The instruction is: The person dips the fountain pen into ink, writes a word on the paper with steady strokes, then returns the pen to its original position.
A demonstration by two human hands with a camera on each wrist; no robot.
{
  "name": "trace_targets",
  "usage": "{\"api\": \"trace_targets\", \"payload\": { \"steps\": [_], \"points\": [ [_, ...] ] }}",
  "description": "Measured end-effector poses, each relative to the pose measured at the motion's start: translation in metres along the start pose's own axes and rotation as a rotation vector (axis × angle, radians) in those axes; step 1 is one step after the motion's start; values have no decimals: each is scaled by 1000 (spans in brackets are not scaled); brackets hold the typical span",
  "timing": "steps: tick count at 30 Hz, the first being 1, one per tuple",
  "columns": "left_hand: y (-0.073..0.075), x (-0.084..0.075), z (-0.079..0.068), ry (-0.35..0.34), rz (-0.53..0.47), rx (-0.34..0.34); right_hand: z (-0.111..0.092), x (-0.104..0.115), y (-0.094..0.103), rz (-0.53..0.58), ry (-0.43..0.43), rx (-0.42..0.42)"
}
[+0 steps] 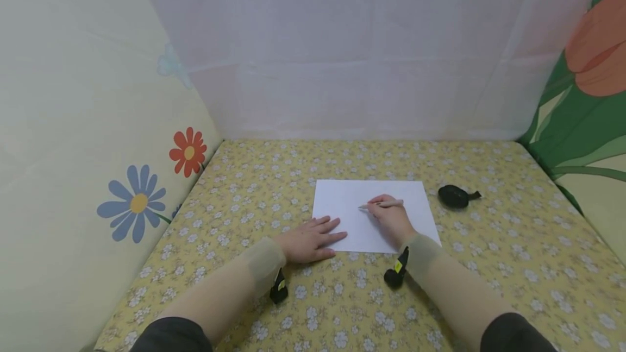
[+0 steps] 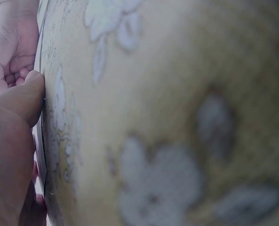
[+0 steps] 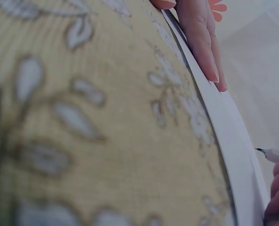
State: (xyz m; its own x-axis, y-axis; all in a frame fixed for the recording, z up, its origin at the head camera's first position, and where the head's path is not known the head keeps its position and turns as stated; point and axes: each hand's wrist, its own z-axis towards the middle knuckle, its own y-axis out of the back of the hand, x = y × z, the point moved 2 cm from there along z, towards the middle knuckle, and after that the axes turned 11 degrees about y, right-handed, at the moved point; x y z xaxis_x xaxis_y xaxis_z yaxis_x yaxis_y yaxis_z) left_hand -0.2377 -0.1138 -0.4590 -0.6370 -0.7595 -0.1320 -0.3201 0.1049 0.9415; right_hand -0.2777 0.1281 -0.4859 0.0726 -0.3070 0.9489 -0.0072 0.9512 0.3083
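Observation:
A white sheet of paper [image 1: 337, 197] lies on the cloth-covered table. My right hand [image 1: 391, 220] rests on its right half and pinches a light grey pen [image 1: 397, 202], whose tip points left over the middle of the sheet. In the right wrist view the dark tip of the pen [image 3: 270, 154] shows just above the paper [image 3: 229, 136]. Spread flat, my left hand [image 1: 310, 240] presses the lower left corner of the sheet, fingers on the paper and thumb near its bottom edge. The left wrist view shows the thumb [image 2: 28, 96] close up.
A small black round object with a short strap [image 1: 453, 196] lies right of the paper. The yellow floral tablecloth [image 1: 264, 178] covers the table. A white cloth [image 1: 367, 69] hangs behind it, with flower-printed walls at both sides. A small black camera is strapped at each wrist.

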Motion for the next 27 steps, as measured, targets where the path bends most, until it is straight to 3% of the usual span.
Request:
{"api": "trace_targets", "payload": {
  "steps": [19, 27],
  "points": [
    [1, -1, -2, -7, 1, -3, -5, 8, -1, -73, 23, 19],
    [0, 0, -1, -2, 11, -11, -6, 7, -1, -73, -12, 21]
  ]
}}
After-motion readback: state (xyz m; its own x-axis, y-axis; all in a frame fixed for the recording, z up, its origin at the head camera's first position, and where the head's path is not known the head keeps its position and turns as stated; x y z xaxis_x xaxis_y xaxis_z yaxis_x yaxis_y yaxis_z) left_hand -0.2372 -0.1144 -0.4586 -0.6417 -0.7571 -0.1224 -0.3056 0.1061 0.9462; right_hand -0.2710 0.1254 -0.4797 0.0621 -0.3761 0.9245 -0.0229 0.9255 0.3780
